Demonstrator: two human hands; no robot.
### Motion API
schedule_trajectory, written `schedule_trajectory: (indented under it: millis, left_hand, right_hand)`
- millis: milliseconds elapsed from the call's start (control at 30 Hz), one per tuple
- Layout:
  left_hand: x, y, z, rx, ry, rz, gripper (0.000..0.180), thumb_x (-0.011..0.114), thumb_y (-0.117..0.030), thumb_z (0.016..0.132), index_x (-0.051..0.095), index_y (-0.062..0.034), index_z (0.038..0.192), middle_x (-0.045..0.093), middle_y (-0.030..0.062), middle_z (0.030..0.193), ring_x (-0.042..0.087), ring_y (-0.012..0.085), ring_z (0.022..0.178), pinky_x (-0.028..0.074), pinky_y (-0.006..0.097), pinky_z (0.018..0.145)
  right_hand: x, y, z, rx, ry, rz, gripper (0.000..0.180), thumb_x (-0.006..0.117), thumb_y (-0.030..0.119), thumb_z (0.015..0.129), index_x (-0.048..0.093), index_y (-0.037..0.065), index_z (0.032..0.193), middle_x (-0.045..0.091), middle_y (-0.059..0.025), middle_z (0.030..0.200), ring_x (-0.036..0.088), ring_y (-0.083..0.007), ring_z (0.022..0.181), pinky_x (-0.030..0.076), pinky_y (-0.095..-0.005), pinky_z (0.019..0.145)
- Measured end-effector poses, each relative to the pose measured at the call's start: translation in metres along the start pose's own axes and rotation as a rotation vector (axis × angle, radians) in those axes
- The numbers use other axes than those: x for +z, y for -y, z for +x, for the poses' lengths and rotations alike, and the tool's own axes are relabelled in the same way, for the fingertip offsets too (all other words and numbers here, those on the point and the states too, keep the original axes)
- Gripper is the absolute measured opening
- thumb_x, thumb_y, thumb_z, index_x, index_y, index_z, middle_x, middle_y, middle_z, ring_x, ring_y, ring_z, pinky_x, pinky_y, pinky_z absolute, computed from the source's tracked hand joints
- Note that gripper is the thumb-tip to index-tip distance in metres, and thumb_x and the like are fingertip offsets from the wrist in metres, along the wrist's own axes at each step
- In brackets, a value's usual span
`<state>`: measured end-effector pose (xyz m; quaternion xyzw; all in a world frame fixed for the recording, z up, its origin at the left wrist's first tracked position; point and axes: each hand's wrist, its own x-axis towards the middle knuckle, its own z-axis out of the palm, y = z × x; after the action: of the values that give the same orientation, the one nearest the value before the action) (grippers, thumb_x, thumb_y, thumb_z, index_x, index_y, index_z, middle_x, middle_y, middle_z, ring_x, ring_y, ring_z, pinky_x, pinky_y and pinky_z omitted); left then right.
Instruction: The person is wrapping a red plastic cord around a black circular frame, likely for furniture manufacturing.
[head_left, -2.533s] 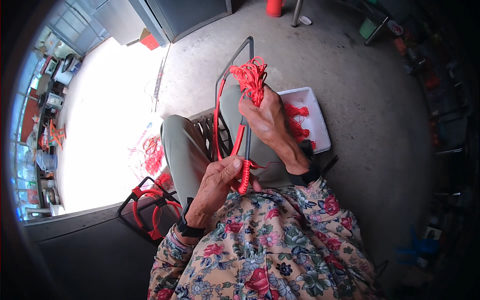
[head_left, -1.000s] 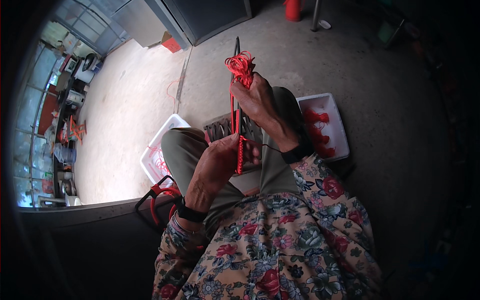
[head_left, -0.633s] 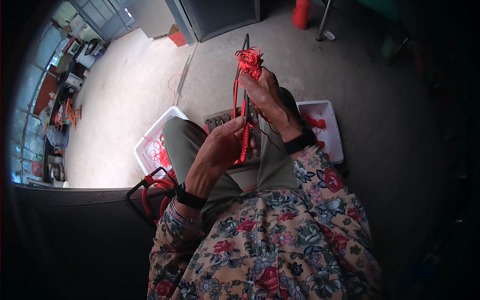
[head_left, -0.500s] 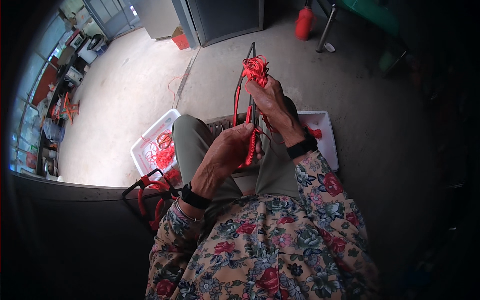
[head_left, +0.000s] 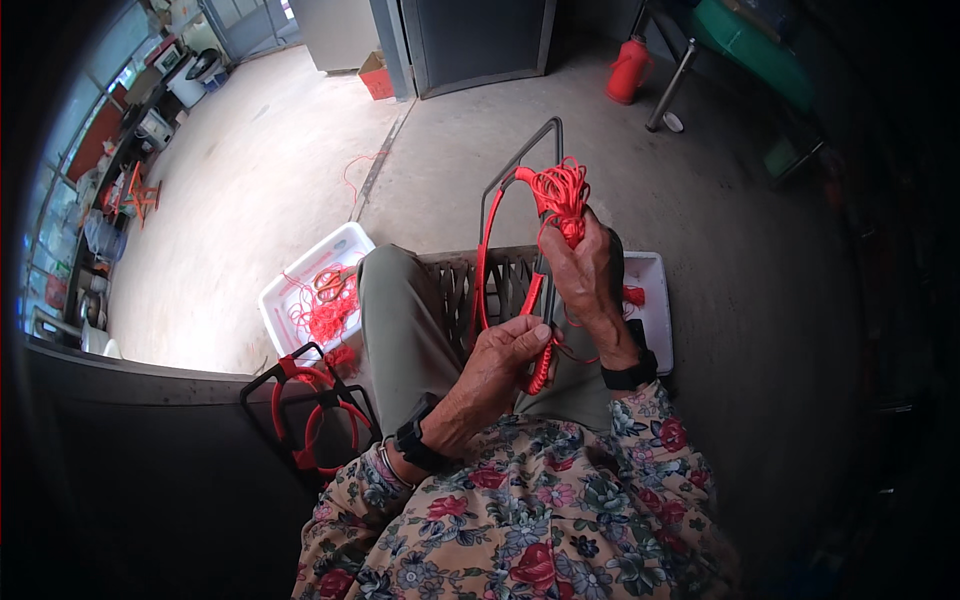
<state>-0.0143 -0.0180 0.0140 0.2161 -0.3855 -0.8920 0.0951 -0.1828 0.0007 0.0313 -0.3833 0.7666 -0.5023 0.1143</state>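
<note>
Over my lap, my left hand (head_left: 495,362) pinches the lower part of a thin black frame (head_left: 517,155) with angular corners. A red curved strip (head_left: 484,262) bows along the frame's inside. Just past my left thumb, coils of red cord (head_left: 541,372) wrap tightly round the lower end. My right hand (head_left: 586,268) is closed round a looped bundle of red cord (head_left: 562,190), beside the frame's bar. A loose strand runs between the bundle and the wrapped end. My right fingertips are partly hidden.
A white tray (head_left: 357,238) with tangled red cord and scissors (head_left: 332,287) stands left of my knee; another white tray (head_left: 655,310) is at right. A similar black frame with red rings (head_left: 310,432) lies at lower left. A red thermos (head_left: 627,72) stands farther off.
Both hands have come nearer my body and slightly right with the frame and cord bundle. The frame has turned, showing more of the red curved strip. The view has shifted a little.
</note>
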Motion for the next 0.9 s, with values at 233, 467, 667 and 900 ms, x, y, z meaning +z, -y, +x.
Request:
schedule_trajectory:
  millis: [233, 467, 667, 900]
  left_hand:
    - [0.0, 0.029, -0.006, 0.009, 0.032, 0.101, 0.022, 0.056, -0.03, 0.096, 0.061, -0.0086, 0.099, 0.059, -0.003, 0.071, 0.053, 0.0035, 0.062, 0.041, 0.019, 0.054]
    - [0.004, 0.03, -0.008, 0.027, 0.067, 0.046, 0.023, 0.056, -0.031, 0.096, 0.06, -0.0087, 0.096, 0.06, -0.0031, 0.075, 0.054, 0.0037, 0.063, 0.043, 0.019, 0.058]
    - [0.001, 0.037, -0.009, 0.073, 0.101, 0.026, 0.023, 0.056, -0.028, 0.096, 0.061, -0.0055, 0.099, 0.06, -0.0031, 0.078, 0.052, 0.0032, 0.066, 0.042, 0.019, 0.06]
    - [-0.007, 0.041, -0.005, 0.062, 0.091, 0.001, 0.021, 0.056, -0.024, 0.096, 0.062, -0.0036, 0.101, 0.059, -0.0034, 0.079, 0.052, 0.0031, 0.067, 0.044, 0.02, 0.061]
  right_hand:
    - [-0.009, -0.01, -0.031, -0.1, -0.087, 0.118, 0.019, 0.056, 0.013, 0.084, 0.052, -0.002, 0.095, 0.055, -0.0156, 0.073, 0.054, -0.0303, 0.063, 0.045, -0.0394, 0.062]
    - [-0.014, 0.012, -0.034, -0.107, -0.063, 0.116, 0.017, 0.056, 0.009, 0.083, 0.054, -0.002, 0.097, 0.057, -0.0119, 0.076, 0.055, -0.0239, 0.067, 0.046, -0.0367, 0.066]
    - [-0.013, 0.011, -0.034, -0.155, -0.088, 0.096, 0.02, 0.056, 0.007, 0.083, 0.054, -0.002, 0.1, 0.057, -0.0104, 0.078, 0.054, -0.0207, 0.067, 0.046, -0.0349, 0.065]
    - [-0.006, 0.015, -0.035, -0.196, -0.077, -0.005, 0.022, 0.057, 0.011, 0.085, 0.052, -0.001, 0.102, 0.061, -0.0166, 0.076, 0.06, -0.0314, 0.065, 0.048, -0.0411, 0.062]
